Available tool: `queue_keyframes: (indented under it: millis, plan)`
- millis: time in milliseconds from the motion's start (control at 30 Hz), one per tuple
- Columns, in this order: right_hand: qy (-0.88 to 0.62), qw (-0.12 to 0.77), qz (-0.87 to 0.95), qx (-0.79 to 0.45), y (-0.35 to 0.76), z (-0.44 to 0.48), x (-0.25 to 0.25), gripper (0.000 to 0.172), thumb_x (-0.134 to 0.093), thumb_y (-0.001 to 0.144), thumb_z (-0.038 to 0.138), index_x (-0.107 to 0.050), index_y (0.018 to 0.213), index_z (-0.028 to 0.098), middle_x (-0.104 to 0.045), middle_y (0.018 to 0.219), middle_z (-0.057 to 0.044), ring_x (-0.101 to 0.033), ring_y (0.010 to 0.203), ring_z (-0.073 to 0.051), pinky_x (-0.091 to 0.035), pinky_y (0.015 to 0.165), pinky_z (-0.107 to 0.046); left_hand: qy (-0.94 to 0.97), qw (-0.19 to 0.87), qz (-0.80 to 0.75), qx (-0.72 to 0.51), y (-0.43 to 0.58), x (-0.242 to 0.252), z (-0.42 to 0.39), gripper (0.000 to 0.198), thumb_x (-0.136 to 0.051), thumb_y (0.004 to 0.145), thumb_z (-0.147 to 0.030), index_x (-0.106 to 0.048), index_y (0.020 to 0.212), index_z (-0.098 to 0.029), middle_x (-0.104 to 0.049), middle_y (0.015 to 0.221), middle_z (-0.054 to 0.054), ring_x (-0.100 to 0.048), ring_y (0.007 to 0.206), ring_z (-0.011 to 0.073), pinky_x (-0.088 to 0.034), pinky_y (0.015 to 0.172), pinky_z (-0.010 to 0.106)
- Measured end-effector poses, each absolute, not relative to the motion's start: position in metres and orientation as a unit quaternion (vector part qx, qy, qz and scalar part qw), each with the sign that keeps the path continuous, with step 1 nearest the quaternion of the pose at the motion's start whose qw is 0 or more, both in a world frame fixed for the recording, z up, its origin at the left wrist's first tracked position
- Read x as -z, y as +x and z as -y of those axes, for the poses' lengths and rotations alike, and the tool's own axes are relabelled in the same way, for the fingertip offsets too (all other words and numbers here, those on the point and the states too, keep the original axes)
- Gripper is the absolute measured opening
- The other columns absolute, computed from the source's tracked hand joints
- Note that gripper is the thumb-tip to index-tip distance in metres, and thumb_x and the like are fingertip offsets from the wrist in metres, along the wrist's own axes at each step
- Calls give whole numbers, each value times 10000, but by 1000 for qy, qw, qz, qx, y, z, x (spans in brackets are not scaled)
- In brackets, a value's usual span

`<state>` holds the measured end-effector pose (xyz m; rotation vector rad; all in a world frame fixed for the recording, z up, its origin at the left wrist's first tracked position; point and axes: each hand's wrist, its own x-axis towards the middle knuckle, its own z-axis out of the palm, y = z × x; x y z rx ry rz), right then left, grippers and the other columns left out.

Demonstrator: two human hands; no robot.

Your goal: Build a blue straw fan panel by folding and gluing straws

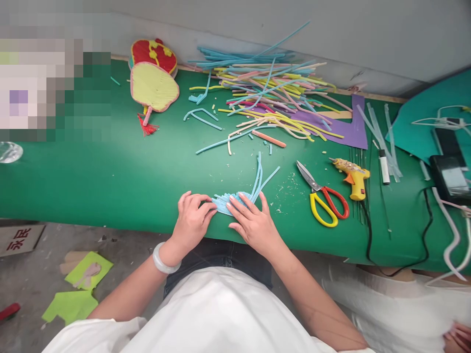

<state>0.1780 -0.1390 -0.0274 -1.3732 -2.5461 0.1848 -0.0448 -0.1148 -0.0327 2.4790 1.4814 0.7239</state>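
White shirt cloth (206,314) sits nearest, on the near side of the fingers. Ahead of it, on the green table (110,186), lies the blue piece (222,202), made of stems set side by side, spread between the two hands. The left hand (195,215) has thumb and forefinger closed on its left end; how firm that pinch is, the view is too poor to say. The right hand (255,223) lies over the piece with fingers apart, pressing rather than grasping. Loose tails (259,174) run out beyond the right fingertips.

The step in hand looks like lining up and flattening the stems. The next move seems to call for a steady right palm and small nudges from the left fingertips, so the row stays even.

Right of the right fingers lie scissors (315,185), then a glue gun (356,180); farther ahead of the fingertips is a pile of coloured stems (272,83).
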Motion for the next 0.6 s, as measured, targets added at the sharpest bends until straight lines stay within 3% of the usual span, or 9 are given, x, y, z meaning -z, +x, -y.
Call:
queue_keyframes:
  millis: [600]
  plan:
    - [-469, 126, 871, -70, 178, 138, 27, 455, -439, 1028, 415, -485, 1447, 245, -490, 1505, -45, -386, 1442, -250, -85, 1224, -621, 823, 127, -509, -218, -45, 28, 109, 88, -579, 941, -222, -666, 941, -211, -625, 1012, 56, -566, 1029, 228, -342, 1101, 554]
